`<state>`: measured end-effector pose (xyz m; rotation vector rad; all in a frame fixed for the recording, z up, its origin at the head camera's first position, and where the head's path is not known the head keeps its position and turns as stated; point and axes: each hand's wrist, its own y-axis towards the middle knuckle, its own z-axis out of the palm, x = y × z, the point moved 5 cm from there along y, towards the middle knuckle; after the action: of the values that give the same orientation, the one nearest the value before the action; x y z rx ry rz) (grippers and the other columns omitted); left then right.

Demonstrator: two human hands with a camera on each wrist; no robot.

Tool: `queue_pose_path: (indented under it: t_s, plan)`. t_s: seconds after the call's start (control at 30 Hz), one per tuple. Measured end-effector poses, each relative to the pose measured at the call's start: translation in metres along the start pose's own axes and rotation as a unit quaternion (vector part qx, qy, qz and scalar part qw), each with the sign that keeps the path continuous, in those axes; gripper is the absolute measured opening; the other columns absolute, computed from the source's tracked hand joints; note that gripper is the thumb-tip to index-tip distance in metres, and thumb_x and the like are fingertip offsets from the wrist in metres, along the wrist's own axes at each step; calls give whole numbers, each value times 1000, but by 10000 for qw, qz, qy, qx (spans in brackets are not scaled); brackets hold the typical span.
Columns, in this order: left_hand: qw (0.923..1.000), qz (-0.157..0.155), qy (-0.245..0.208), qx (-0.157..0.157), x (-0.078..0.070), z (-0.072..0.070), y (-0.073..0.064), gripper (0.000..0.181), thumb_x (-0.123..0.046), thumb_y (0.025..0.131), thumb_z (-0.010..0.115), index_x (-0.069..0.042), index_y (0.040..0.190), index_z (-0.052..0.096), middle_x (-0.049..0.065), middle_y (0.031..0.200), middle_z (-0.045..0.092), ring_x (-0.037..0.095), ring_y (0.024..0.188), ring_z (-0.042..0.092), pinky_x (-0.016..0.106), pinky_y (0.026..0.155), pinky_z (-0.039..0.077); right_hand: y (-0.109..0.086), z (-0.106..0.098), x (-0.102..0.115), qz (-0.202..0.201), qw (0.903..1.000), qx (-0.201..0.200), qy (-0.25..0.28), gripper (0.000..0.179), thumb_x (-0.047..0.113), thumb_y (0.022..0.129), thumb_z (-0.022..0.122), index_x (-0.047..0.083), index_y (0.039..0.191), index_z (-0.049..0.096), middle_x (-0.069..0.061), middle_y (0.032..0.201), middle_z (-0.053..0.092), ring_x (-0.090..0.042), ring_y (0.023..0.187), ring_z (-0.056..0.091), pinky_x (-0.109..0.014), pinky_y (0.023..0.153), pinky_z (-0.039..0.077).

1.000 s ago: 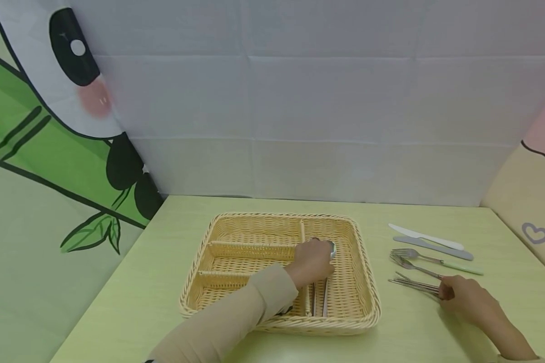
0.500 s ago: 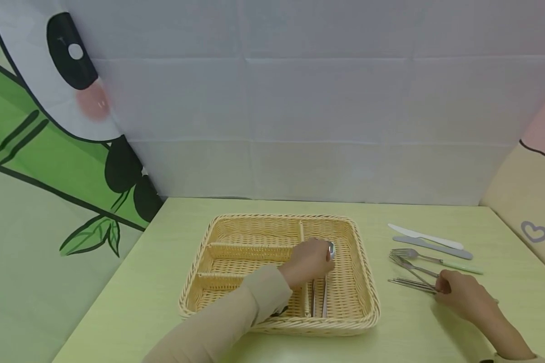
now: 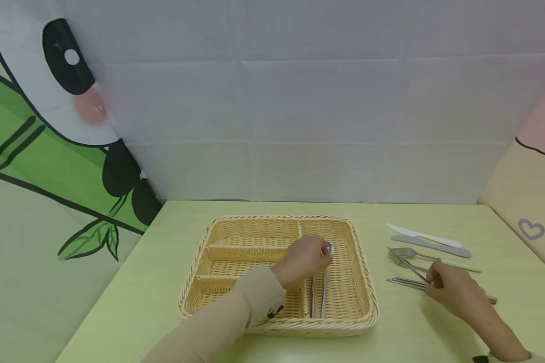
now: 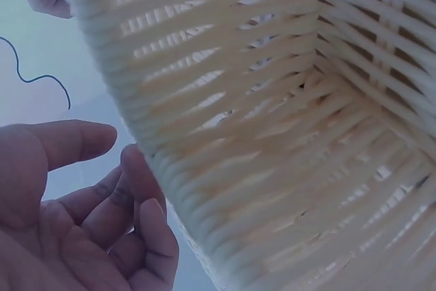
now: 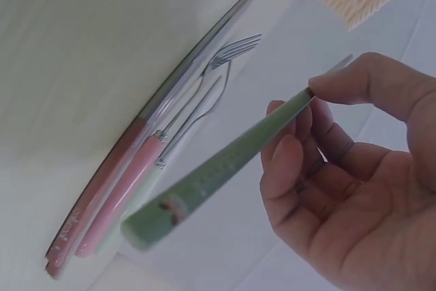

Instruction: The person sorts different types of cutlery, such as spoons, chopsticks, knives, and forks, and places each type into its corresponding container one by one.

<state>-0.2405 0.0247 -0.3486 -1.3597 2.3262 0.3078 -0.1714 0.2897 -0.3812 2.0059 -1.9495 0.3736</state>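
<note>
My left hand [image 3: 303, 256] hovers over the basket [image 3: 368, 297] beside the long divider, its fingers loosely curled and nothing between them in the left wrist view. A spoon's shiny bowl [image 3: 330, 248] peeks out past those fingers, and slim metal handles [image 3: 324, 300] lie below in the right compartment. Over at the right, my right hand [image 3: 456, 290] pinches a fork by its green handle [image 5: 218, 168] between thumb and fingers; its metal end angles up left over the other forks. Beneath it lie a pink-handled fork [image 5: 126, 192] and knives with brownish-pink handles [image 5: 95, 199].
Behind the right hand lie a white knife [image 3: 422, 235], a grey knife [image 3: 431, 246] and a green-handled fork [image 3: 460, 265]. The basket has several woven compartments left of its divider [image 3: 245, 252]. A printed cloth [image 3: 254, 111] stands along the table's back edge.
My right hand has moved slightly left and up, lifting the green-handled fork away from the pile. The left hand has stayed over the basket, with only a small drift.
</note>
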Motion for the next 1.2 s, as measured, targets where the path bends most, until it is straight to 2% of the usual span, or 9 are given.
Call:
queue_pose_path:
  t_s: [0.17, 0.3, 0.37, 0.43, 0.67, 0.87, 1.2]
  plan:
    - [9995, -33, -314, -8, -2, -5, -2, 22, -19, 91, 53, -13, 72, 62, -4, 58, 51, 7, 40, 33, 20, 41, 31, 0, -3, 12, -12, 9999, -123, 88, 13, 8, 74, 63, 8, 79, 50, 0, 67, 42, -14, 58, 38, -37, 51, 28]
    - [9989, -72, -457, -28, -3, -7, -3, 18, -20, 91, 54, -12, 80, 65, -4, 64, 58, 7, 43, 43, 21, 44, 37, 1, -6, 22, -209, 9992, -314, 94, 13, 6, 73, 63, 7, 77, 51, 0, 66, 42, -12, 58, 37, -35, 53, 31]
    - [9987, -77, -512, -29, -3, -8, -3, 16, -20, 91, 54, -11, 84, 66, -3, 69, 60, 7, 48, 48, 21, 47, 40, 1, -6, 26, -294, 9987, -397, 116, 12, 4, 73, 63, 6, 77, 52, 1, 66, 43, -10, 58, 36, -27, 53, 29]
    - [9979, -87, -634, -32, -3, -8, -2, 16, -20, 91, 55, -10, 86, 66, -3, 73, 62, 7, 54, 52, 21, 51, 42, 2, -6, 29, -310, 9984, -446, 135, 10, 4, 72, 62, 7, 77, 53, 1, 65, 44, -10, 59, 36, -25, 52, 28]
    - [9922, -75, -1248, 21, -6, -8, 2, 15, -21, 91, 56, -10, 89, 67, -3, 78, 63, 6, 61, 54, 21, 56, 44, 3, -9, 42, -325, 9979, -479, 289, 8, 5, 74, 60, 6, 79, 55, 2, 67, 48, -10, 61, 39, -25, 54, 31]
    - [9904, -21, -1382, 62, -10, -6, 4, 17, -24, 91, 56, -11, 91, 67, -5, 78, 62, 6, 62, 54, 20, 56, 44, 3, -9, 57, -416, 9972, -477, 390, 9, 3, 72, 60, 5, 80, 56, 1, 66, 50, -11, 61, 41, -22, 53, 33]
    - [9866, 3, -1629, 83, -14, -4, 11, 21, -26, 91, 56, -10, 90, 69, -2, 80, 65, 6, 62, 55, 21, 55, 44, 5, -11, 77, -596, 9935, -834, 495, 11, 2, 69, 61, 7, 78, 56, 1, 66, 53, -8, 61, 44, -21, 53, 37]
